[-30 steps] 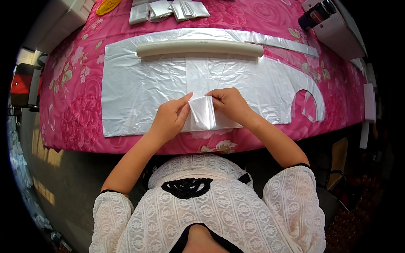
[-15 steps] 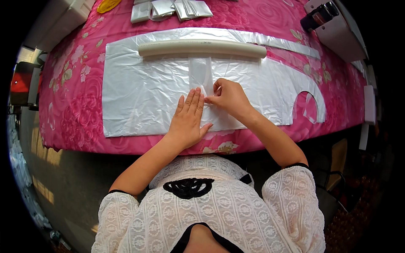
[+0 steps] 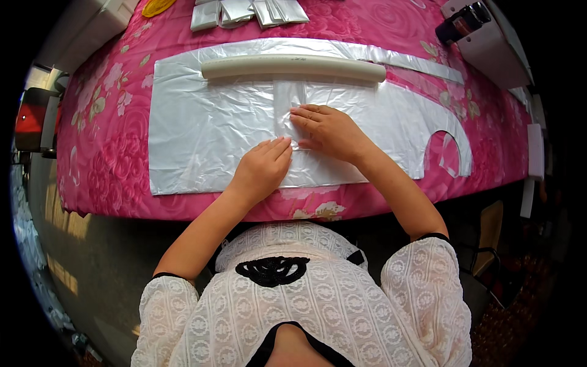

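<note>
- At far left, we are seeing a white box [image 3: 85,33] standing on the desk [image 3: 119,153], which pink floral cloth is covering.
- Just right of it, a yellow object [image 3: 158,7] is lying near the top edge.
- Next, we are having a wide silvery plastic sheet [image 3: 195,128] spread before us, its surface wrinkling.
- Beyond it, folded clear packets [image 3: 237,11] are lying grouped together.
- Our left grip [image 3: 263,162] is resting released, fingers extended together, fingertips touching a translucent strip [image 3: 288,95].
- That strip is lying over the sheet's middle, running down from the pale tube [image 3: 293,66], which is resting across the sheet.
- Our right grip [image 3: 333,131] is lying released too, its spread fingers touching the strip.
- Farther right, the sheet is curving around a rounded opening.
- At upper right, a dark cylindrical container [image 3: 463,23] is leaning beside a white carton [image 3: 492,52].
</note>
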`<state>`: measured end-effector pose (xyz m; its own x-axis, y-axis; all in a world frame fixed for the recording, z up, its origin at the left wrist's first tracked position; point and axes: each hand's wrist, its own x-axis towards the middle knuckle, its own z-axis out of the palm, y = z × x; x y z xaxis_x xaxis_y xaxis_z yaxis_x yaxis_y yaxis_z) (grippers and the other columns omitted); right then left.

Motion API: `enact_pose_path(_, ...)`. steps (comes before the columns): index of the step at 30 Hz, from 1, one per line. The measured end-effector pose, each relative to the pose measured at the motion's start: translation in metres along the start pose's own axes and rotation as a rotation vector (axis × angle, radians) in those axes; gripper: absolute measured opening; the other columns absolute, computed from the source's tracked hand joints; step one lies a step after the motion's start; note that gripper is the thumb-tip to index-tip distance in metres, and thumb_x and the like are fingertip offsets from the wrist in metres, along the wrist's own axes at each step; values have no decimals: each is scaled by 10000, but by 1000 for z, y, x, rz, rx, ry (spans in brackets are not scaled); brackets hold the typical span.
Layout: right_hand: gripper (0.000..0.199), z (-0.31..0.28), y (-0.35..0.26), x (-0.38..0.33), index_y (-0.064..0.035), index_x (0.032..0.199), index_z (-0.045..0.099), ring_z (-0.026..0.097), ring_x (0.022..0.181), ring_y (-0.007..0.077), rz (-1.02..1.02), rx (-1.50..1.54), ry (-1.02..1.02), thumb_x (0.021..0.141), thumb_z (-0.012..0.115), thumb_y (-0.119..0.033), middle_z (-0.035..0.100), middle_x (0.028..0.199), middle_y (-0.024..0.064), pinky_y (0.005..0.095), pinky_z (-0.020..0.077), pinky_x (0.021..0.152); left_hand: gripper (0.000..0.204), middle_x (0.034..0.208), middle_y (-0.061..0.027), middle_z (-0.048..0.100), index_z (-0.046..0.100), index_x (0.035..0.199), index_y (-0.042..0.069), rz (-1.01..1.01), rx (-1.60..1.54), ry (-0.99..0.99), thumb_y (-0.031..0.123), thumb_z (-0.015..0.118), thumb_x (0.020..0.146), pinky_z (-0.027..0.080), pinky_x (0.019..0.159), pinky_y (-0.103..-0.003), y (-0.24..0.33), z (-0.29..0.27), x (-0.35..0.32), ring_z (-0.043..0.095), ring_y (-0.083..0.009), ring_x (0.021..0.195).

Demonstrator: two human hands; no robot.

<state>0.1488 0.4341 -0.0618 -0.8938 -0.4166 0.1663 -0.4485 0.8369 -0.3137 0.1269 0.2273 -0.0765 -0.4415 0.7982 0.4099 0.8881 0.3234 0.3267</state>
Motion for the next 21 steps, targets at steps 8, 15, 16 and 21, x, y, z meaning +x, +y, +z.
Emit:
enact_pose_path(8,366,2,6,0,-49,1094,587,531,1091,245,16,135,59,734,527,-19,557,1201,75,334,434,923,167,983,-112,637,612,869,3,49,17,27,40,613,706,502,698,-316,-6,-1,3,626,-240,828)
enact_pose_path(15,333,6,8,-2,-64,976,637,593,969,249,16,206,128,674,554,51,628,1070,50,329,483,823,154,940,-80,649,577,806,31,-82,-174,-100,19,643,668,504,640,-317,-6,-5,8,630,-231,770)
enact_pose_path(16,324,8,5,-5,-66,952,641,600,935,244,5,237,155,662,563,55,637,1037,49,324,488,801,164,939,-76,651,574,805,35,-92,-281,-87,14,649,661,505,634,-321,-6,-7,6,631,-231,767)
enact_pose_path(21,323,22,-29,-33,-79,908,648,593,869,226,-71,244,221,606,621,33,645,966,29,308,497,732,341,1019,-115,626,588,928,29,100,-380,-3,145,724,638,501,753,-364,5,-29,-13,616,-261,868)
